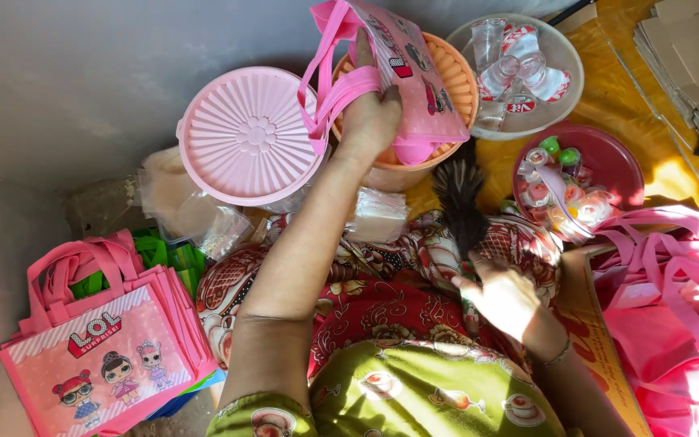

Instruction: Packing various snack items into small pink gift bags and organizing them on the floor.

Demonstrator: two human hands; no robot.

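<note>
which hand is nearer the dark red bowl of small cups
Right. The right hand lies on the lap just below and left of the dark red bowl; the left hand grips a pink bag farther left.

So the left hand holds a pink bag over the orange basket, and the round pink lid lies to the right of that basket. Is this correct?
Not quite. In the head view the left hand does hold the pink bag over the orange basket, but the round pink lid lies to the left of that basket, not the right. On the right is a clear bowl of small cups.
</note>
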